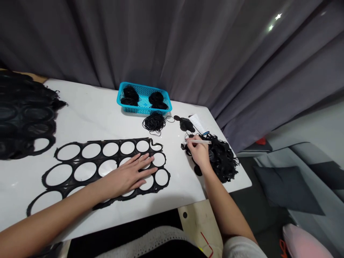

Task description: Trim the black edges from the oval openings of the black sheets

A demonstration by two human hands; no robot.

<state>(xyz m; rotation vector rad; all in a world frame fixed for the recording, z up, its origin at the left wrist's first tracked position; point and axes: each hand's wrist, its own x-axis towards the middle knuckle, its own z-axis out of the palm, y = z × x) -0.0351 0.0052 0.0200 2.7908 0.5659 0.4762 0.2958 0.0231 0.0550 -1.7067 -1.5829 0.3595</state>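
Note:
A black sheet of joined rings [86, 151] lies flat on the white table. My left hand [134, 172] rests on its right part, palm down with the fingers spread. A strip at the sheet's top right corner is cut or torn loose. My right hand [199, 150] is closed around a slim white pen-like tool [202, 142], whose exact kind I cannot make out. That hand is at the left edge of a heap of black scraps [224, 157], and a small dark bit shows by its fingertips.
A blue basket [144, 86] holds several bundles of thin black rings. In front of it lie a loose pile of rings [154, 122] and some black discs [186, 124]. A white packet [199, 123] is behind the scraps. Stacked black sheets [24, 114] cover the table's left end. A grey curtain [134, 43] hangs behind.

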